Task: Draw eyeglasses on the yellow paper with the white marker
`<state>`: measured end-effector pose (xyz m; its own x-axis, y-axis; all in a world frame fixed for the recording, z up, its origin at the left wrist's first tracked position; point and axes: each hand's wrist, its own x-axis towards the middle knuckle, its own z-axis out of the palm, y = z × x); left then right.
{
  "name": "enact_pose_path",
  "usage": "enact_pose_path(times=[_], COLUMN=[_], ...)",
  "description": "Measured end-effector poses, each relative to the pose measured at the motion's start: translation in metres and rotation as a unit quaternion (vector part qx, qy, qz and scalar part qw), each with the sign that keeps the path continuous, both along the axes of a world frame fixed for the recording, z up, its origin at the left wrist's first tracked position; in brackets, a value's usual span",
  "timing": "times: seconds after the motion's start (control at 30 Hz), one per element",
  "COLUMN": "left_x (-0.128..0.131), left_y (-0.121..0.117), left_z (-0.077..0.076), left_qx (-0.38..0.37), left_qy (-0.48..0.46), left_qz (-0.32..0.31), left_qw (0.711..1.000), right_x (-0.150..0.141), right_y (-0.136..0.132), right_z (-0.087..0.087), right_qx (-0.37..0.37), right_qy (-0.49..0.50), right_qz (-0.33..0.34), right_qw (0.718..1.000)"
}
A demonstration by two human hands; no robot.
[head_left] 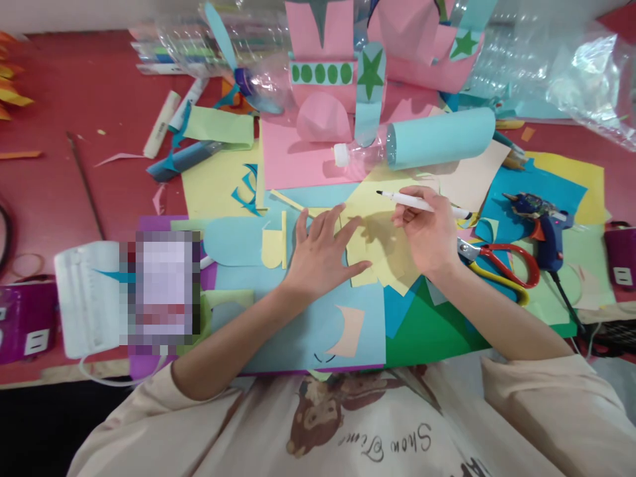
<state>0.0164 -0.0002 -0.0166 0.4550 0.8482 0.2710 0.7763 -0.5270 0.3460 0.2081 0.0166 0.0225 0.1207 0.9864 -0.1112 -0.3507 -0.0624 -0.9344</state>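
My left hand (322,248) lies flat with its fingers spread on a yellow paper sheet (380,248), pressing it against the coloured sheets below. My right hand (424,232) is closed round a white marker pen (422,203), whose dark tip points left just above the yellow sheet. A plastic bottle wrapped in light blue paper (437,138) lies on its side just beyond the hands.
Red-and-yellow scissors (501,262) and a blue glue gun (544,228) lie right of my right hand. Pink paper constructions (328,59) stand at the back. A white face mask (87,295) sits at the left. Markers (161,122), clear bottles and paper scraps cover the red table (64,172).
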Motion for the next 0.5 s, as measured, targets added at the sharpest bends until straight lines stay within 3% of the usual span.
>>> enact_pose_path(times=[0.23,0.5], left_x=[0.014,0.003], left_y=[0.003,0.003], left_z=[0.000,0.011], left_qx=[-0.013,-0.047], left_qy=[0.011,0.043], left_qz=[-0.019,-0.048], left_qw=[1.000,0.997], right_x=[0.007,0.012], right_y=[-0.010,-0.007], right_z=[-0.001,-0.005], right_qx=[-0.011,-0.072], right_qy=[-0.044,-0.012], right_qz=[-0.037,-0.018], right_qw=[0.998,0.997])
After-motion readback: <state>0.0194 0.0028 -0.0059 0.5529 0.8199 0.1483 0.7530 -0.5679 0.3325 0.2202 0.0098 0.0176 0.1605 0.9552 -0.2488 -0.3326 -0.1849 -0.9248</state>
